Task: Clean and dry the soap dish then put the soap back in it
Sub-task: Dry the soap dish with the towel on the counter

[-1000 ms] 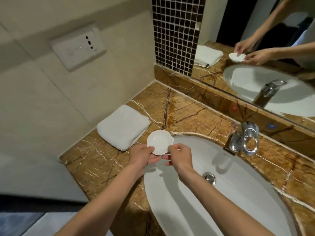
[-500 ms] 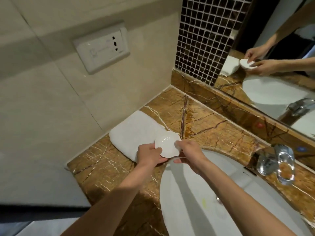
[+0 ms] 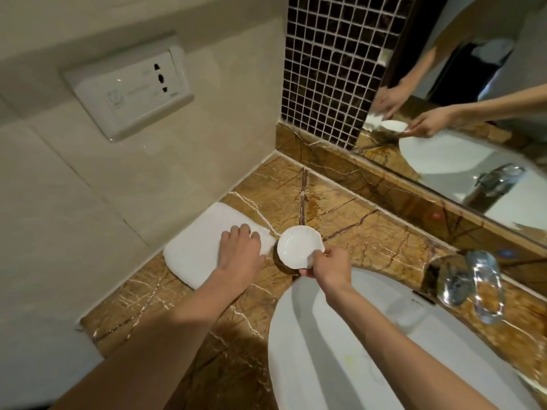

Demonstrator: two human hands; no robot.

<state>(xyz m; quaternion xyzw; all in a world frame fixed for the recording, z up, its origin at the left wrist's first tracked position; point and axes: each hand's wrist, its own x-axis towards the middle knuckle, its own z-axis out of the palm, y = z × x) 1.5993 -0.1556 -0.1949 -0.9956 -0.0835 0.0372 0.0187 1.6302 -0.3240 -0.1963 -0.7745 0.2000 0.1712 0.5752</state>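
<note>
The small white scalloped soap dish (image 3: 299,247) hangs just above the brown marble counter (image 3: 340,220), beside the basin's rim. My right hand (image 3: 328,266) pinches its near edge. My left hand (image 3: 239,253) lies palm down on the right end of a folded white towel (image 3: 192,253) by the left wall, fingers curled onto the cloth; whether it grips the towel I cannot tell. No soap is in view.
A white basin (image 3: 355,350) fills the lower right, with a chrome tap (image 3: 461,279) behind it. A mirror (image 3: 473,113) runs along the back and a wall socket (image 3: 130,84) sits on the left wall.
My left hand has let go of the dish and moved left onto the towel. The right hand alone now holds the dish, slightly nearer the towel.
</note>
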